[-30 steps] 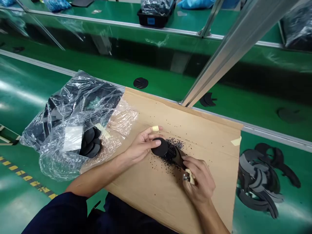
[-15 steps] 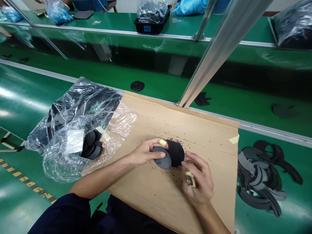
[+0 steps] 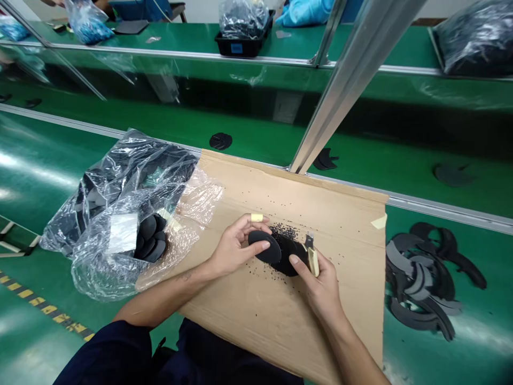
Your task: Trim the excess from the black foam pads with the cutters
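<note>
Right hand (image 3: 323, 280): moved up against the black piece (image 3: 290, 248) since half a second ago, from just beside it to touching it.
Tool (image 3: 313, 261): turned upward within the right hand since then; held at the piece's 3 o'clock, yellow handle low, metal end pointing to 12.
Right fingers: thumb pressed on the piece's near face; otherwise mostly hidden behind tool and piece, so cannot tell how closely curled.
Left hand (image 3: 236, 240): at the disc's 9 o'clock.
Left fingers: pinching the disc, thumb across its face, index with yellow tape (image 3: 257, 217) reaching past its 12 o'clock edge; cannot tell how the rest lie.
Disc (image 3: 264, 246): tilted above the cardboard (image 3: 240, 299), overlapping the piece toward 4 o'clock.
Crumbs (image 3: 282, 231): scattered on the cardboard, thickest around the piece's 12 o'clock.
Bag (image 3: 132, 182): lying at the disc's 10 o'clock, partly on the cardboard.
Offcuts (image 3: 421, 280): heaped well apart, at the disc's 3 o'clock.
</note>
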Demonstrator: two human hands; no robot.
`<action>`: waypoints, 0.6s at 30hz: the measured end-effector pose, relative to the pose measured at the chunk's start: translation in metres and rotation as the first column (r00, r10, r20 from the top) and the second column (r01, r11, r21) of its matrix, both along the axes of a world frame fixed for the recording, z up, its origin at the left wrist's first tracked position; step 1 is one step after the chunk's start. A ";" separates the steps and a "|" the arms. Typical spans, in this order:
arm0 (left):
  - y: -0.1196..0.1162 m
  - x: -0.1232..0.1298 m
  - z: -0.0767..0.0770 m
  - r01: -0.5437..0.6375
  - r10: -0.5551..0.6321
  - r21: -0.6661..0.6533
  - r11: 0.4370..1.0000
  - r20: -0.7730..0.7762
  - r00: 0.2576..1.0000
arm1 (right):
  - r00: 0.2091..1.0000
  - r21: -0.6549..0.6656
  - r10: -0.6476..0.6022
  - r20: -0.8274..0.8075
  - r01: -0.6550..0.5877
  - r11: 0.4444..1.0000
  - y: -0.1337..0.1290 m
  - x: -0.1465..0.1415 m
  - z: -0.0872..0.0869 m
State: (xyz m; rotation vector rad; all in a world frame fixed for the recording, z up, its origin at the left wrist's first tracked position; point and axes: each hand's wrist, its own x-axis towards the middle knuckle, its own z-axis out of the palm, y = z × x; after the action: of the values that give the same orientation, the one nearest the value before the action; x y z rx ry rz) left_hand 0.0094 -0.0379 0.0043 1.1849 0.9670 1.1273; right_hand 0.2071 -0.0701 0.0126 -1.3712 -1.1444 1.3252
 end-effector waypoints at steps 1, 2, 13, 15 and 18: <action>0.000 0.000 0.000 -0.005 0.005 0.008 1.000 0.007 1.000 | 1.000 -0.018 0.005 -0.029 -0.006 1.000 -0.001 -0.001 -0.002; -0.001 0.000 0.000 -0.002 0.002 0.016 1.000 0.004 1.000 | 0.998 -0.037 0.004 -0.064 -0.006 0.999 -0.002 -0.003 -0.004; -0.005 -0.004 0.000 0.116 -0.103 0.044 0.992 -0.233 0.967 | 0.980 -0.093 -0.095 -0.175 0.080 0.993 -0.005 -0.004 -0.015; -0.005 -0.005 0.002 0.134 -0.130 0.006 0.991 -0.191 0.973 | 0.979 -0.093 -0.089 -0.182 0.073 0.993 -0.004 -0.004 -0.015; -0.003 -0.007 0.007 0.110 -0.099 0.049 0.993 -0.193 0.976 | 0.978 -0.096 -0.103 -0.182 0.086 0.992 -0.003 -0.004 -0.016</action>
State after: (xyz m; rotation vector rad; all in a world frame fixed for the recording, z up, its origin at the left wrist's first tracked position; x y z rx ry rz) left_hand 0.0025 -0.0405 0.0115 1.3950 1.0086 0.9777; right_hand 0.2029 -0.0732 -0.0033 -1.3160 -0.8944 1.4163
